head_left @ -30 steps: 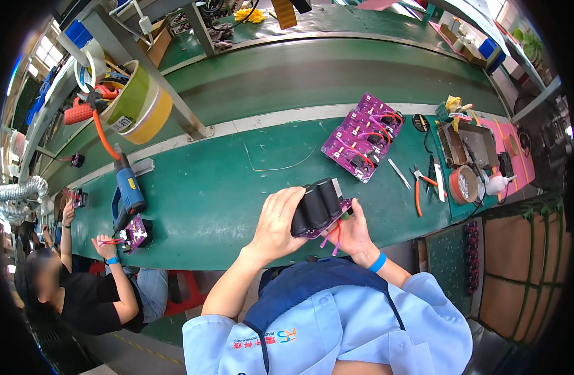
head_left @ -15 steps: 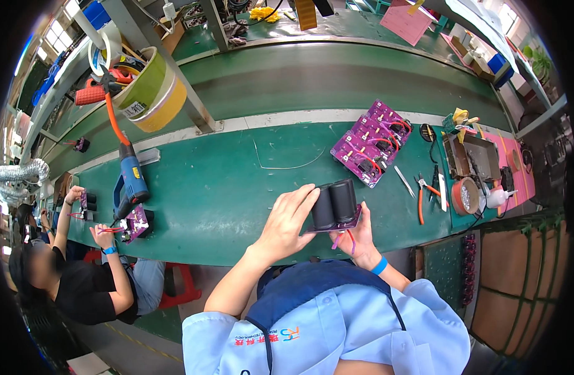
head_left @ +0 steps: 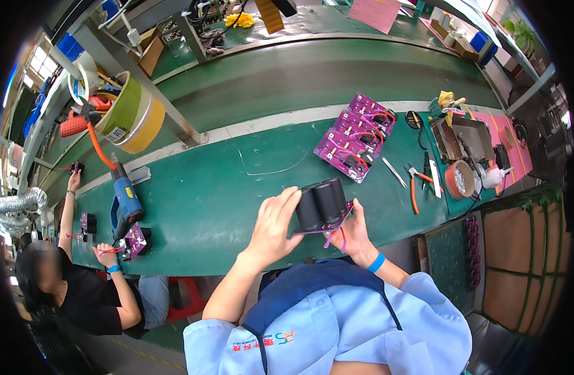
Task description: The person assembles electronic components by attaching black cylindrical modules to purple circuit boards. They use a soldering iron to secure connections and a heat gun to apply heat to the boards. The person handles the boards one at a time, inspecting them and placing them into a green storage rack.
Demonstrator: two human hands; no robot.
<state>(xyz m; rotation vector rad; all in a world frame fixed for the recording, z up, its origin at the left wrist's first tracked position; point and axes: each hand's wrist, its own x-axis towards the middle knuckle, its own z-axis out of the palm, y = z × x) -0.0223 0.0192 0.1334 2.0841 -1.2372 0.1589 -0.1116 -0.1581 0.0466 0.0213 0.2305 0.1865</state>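
Between my two hands is a purple circuit board with large black cylindrical capacitors (head_left: 323,204) standing up on its top. My left hand (head_left: 271,228) grips its left side, fingers against a capacitor and thumb at the board's lower edge. My right hand (head_left: 354,231) is closed round the right edge, with part of the palm under the board. Red and purple wires (head_left: 342,237) hang from the near edge over my right fingers. Beyond my hands, several joined purple circuit boards (head_left: 357,139) with red wires lie on the green bench (head_left: 218,206).
Tweezers (head_left: 394,172), orange-handled pliers (head_left: 414,190) and a round tub (head_left: 460,180) lie to the right. At left rest a blue heat gun (head_left: 125,197) and another wired board (head_left: 135,242). A co-worker (head_left: 87,287) sits there, one arm stretched far along the bench. A tool bucket (head_left: 134,115) hangs above.
The board in my hands has tilted slightly, showing more capacitors. My view has shifted a little. The co-worker's far hand has left one board and reached farther out to another.
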